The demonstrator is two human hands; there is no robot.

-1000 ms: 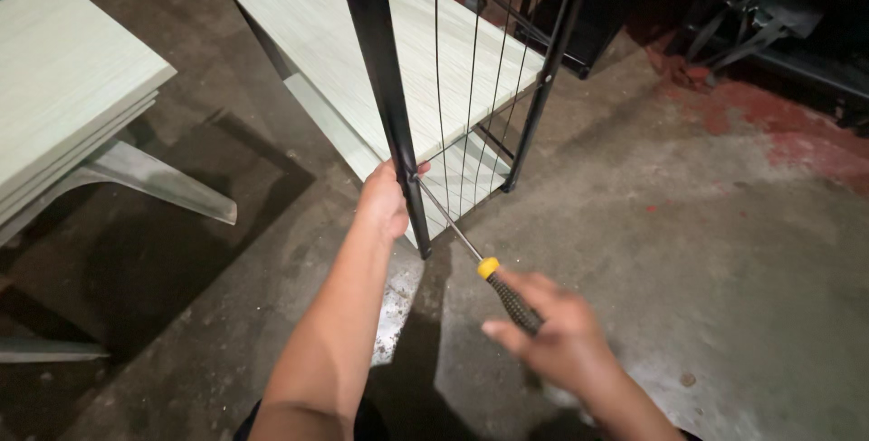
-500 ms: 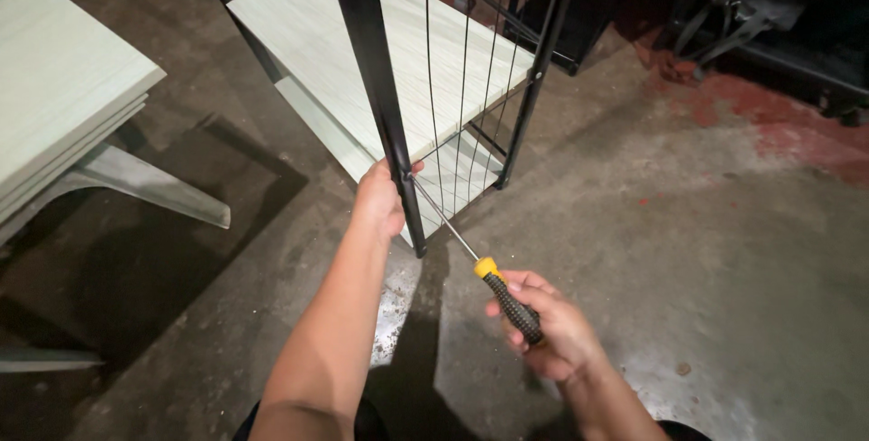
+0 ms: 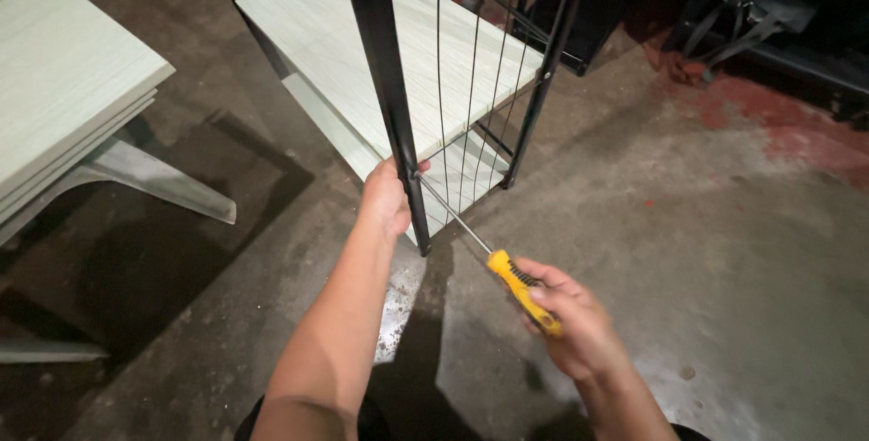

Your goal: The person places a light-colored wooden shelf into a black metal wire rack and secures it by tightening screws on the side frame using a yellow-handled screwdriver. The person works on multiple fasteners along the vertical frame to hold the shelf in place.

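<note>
Fingers [image 3: 541, 294] of the right hand [image 3: 570, 328] are wrapping tightly around a yellow-and-black-handled screwdriver [image 3: 520, 289], its steel shaft reaching up to a black metal upright post [image 3: 385, 88] of a wire-sided shelving rack. Beside the tip, the left hand [image 3: 387, 196] is gripping that post near its foot. Pale wood-grain shelf boards [image 3: 389, 52] are sitting inside the frame, on a stained concrete floor [image 3: 706, 224].

The screwdriver with a thin steel shaft [image 3: 507, 269] has a yellow-and-black grip. The tall metal rack post [image 3: 385, 88] is black, the flat wooden shelf board [image 3: 362, 52] pale green with fine streaks, and the concrete floor [image 3: 724, 224] grey, stained red.
</note>
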